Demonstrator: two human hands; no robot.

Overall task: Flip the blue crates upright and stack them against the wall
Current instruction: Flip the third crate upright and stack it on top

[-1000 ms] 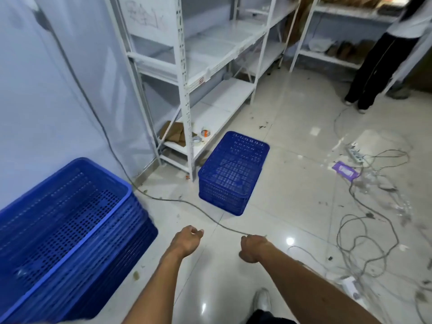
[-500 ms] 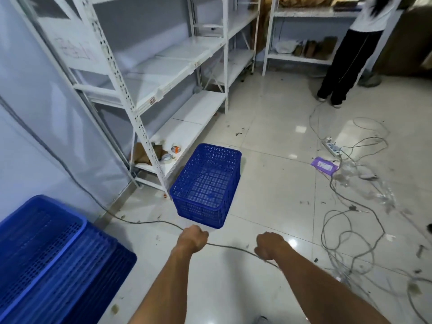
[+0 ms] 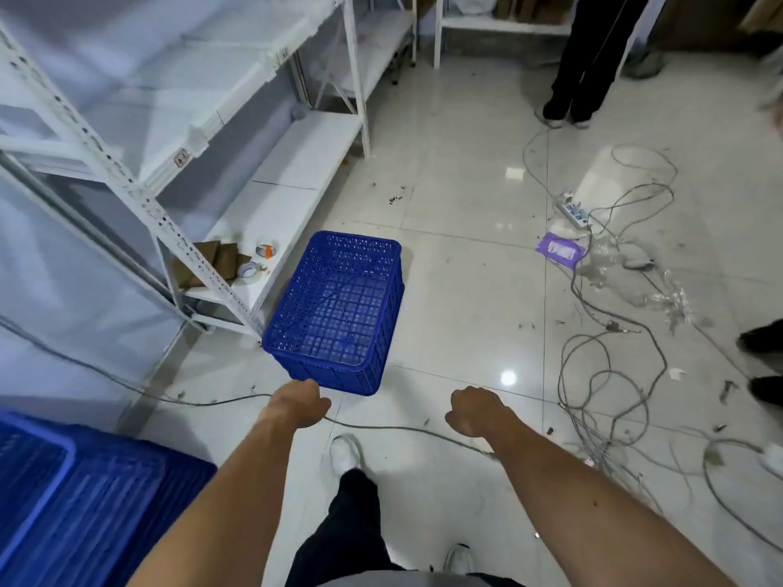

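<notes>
A single blue perforated crate (image 3: 339,307) sits on the tiled floor beside the foot of a white shelf rack; its grid base appears to face up. At the lower left a stack of nested blue crates (image 3: 84,502) stands upright against the wall (image 3: 51,315). My left hand (image 3: 296,402) hangs just in front of the crate's near edge, fingers curled, holding nothing. My right hand (image 3: 476,410) is a fist a short way to the right of the crate, also holding nothing. Neither hand touches the crate.
The white metal rack (image 3: 178,230) runs along the left, with tape rolls (image 3: 254,264) on its lowest shelf. A grey cable (image 3: 394,430) crosses the floor under my hands. Tangled cables (image 3: 606,374) and a power strip (image 3: 574,211) lie right. A person's legs (image 3: 584,65) stand at the back.
The view has moved toward the lone crate, which now lies closer below me. My hands have spread apart and reached forward. The stack has slid toward the lower left corner.
</notes>
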